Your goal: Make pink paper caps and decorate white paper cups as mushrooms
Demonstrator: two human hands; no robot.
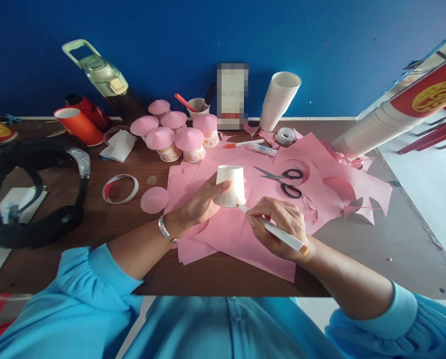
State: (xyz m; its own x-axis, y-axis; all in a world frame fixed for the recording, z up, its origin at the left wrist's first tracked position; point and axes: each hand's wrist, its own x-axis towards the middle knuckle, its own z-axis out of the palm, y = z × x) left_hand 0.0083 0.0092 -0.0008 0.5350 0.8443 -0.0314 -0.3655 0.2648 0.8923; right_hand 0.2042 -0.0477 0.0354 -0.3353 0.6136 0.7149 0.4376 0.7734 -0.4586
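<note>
My left hand (205,200) is closed around a white paper cup (229,183), thumb across its front. Short brownish marks run along the cup's lower edge. A white marker (279,233) with an orange-brown end sits in the grip of my right hand (277,224), its tip at the bottom rim of the cup. Beneath both hands lie overlapping pink paper sheets (241,239). Black-handled scissors (283,178) rest slightly open on the paper, right of the cup. A pink paper cone (154,200) lies on the table left of my left wrist.
Several decorated cups with pink cone tops (161,144) stand behind. Further back are a pen cup (198,104), a phone (232,94), stacked white cups (279,102) and a bottle (103,75). Tape rolls (120,202) and a black headset strap (83,199) lie left.
</note>
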